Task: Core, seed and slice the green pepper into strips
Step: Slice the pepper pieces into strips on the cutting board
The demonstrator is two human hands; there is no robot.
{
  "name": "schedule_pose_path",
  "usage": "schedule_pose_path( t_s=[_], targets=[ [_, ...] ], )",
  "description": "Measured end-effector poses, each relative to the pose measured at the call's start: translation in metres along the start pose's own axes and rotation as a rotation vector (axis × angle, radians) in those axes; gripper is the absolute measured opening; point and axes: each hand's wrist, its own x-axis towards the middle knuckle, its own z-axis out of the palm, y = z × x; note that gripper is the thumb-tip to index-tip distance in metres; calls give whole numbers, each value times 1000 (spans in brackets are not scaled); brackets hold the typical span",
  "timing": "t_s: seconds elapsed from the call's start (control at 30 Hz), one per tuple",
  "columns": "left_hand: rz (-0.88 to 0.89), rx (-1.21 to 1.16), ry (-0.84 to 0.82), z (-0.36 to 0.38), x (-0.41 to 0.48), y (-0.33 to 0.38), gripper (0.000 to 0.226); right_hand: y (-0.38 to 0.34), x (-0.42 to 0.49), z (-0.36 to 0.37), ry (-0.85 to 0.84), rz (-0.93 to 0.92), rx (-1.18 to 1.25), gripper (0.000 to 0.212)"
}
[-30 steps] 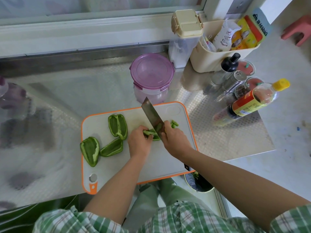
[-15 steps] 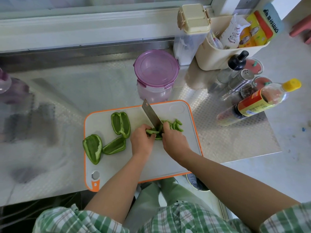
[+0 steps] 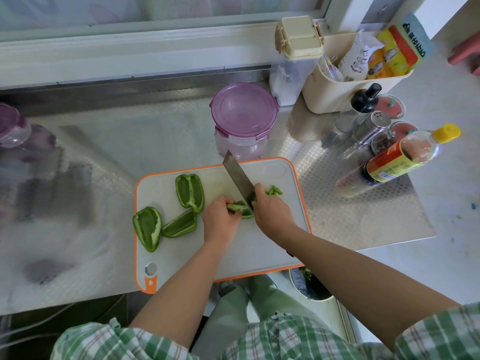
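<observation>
Mid-frame on the cutting board, a pepper piece is pinned by the curled left hand; the knife is gripped by the right hand; fingertips are best kept tucked, cuts evenly spaced; three pieces await at left.

Bright daylight from the window at the top glares off the metal tabletop; left side smeared, edges bowed by wide-angle distortion.
</observation>
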Motion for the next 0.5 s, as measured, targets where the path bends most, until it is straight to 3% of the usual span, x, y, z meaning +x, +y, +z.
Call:
schedule_pose_path(
  t_s=[0.13, 0.5],
  targets=[
    [-6, -15, 44, 0, 0, -3, 25, 11, -4, -1, 57, -20, 113, 14],
    [1, -26, 24, 2, 5, 0, 23, 9, -12, -4, 32, -53, 61, 11]
  ],
)
